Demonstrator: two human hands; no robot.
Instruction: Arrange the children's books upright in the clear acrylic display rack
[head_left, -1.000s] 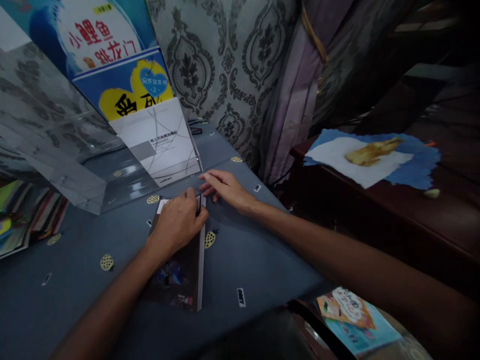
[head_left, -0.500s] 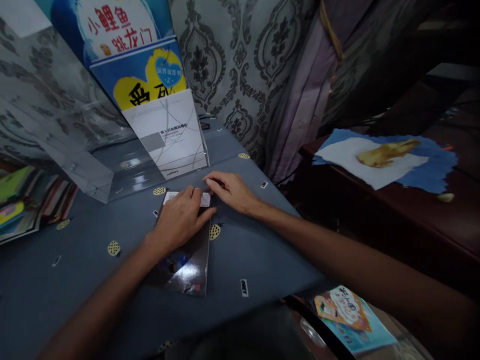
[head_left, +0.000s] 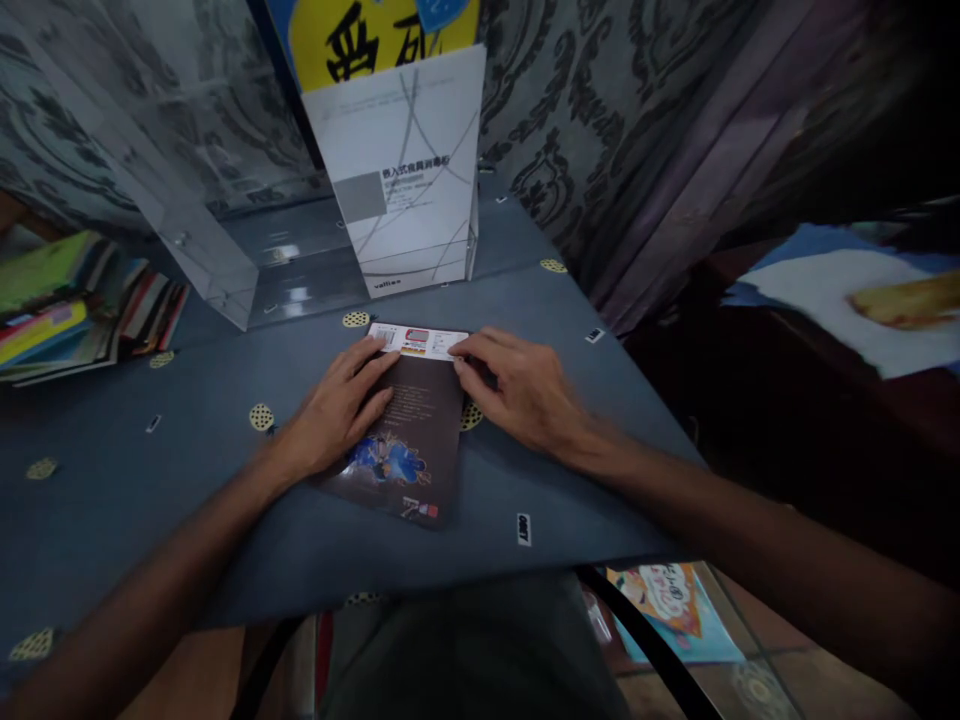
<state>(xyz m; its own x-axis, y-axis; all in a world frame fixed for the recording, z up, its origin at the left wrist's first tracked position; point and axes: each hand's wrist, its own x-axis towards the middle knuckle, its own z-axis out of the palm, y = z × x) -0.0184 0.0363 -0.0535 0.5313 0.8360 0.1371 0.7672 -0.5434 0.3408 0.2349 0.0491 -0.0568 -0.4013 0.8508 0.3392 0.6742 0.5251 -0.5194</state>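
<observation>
A thin dark book (head_left: 420,410) lies flat on the table, a white barcode label (head_left: 416,340) across its top and a blue picture near its bottom. My left hand (head_left: 337,410) rests over the book's left side, fingers stretched out and fingertips on the cover by the label. At the upper right corner, my right hand (head_left: 517,385) has its thumb and index fingertip close together on the book's edge. Its other fingers are curled and partly hidden.
Behind the book, a clear acrylic stand (head_left: 232,290) holds a white manual (head_left: 409,210) and a yellow-and-blue book (head_left: 375,40). Stacked books (head_left: 82,310) sit at the left. The blue patterned table (head_left: 570,440) ends at the right, beyond which a blue cloth (head_left: 795,255) lies.
My left hand has slid off the label toward the book's left side. My right hand has come onto the upper right corner. The view has tilted down and shifted left.
</observation>
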